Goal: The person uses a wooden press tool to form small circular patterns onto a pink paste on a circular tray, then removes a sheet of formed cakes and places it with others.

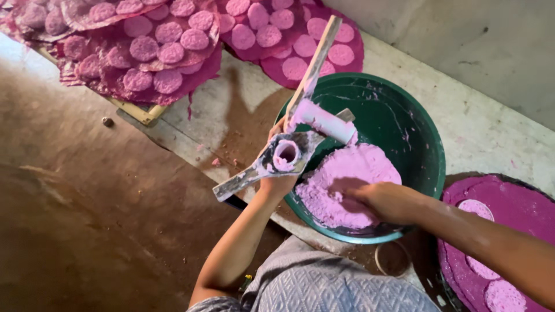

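The floor (87, 219) is bare brown earth across the left and lower left of the frame, and a pale concrete ledge (474, 127) runs diagonally from the upper middle to the right edge, with a grey wall (485, 40) above it in the upper right.

Across the top left lie round trays (199, 72) lined with pink cloth, overlapping one another and covered with rows of small pink discs (167, 52). At the lower right edge sits another round tray (520, 208) with a deep pink lining and a few pale pink discs on it.

In the middle right stands a green basin (404, 121), its inner wall smeared with pink. A heap of pink dough (341, 185) fills its lower left part.

The right hand (378, 201) is pressed down into the dough inside the basin, fingers buried, so whether its grip is spread or closed cannot be told. The left hand (277, 173) is wrapped from below around a wooden press (287, 155), held over the basin's left rim. The press has a round cup filled with pink dough, a pink-coated plunger (324, 121) swung up beside it, and a long handle (315, 63) pointing to the top of the frame.
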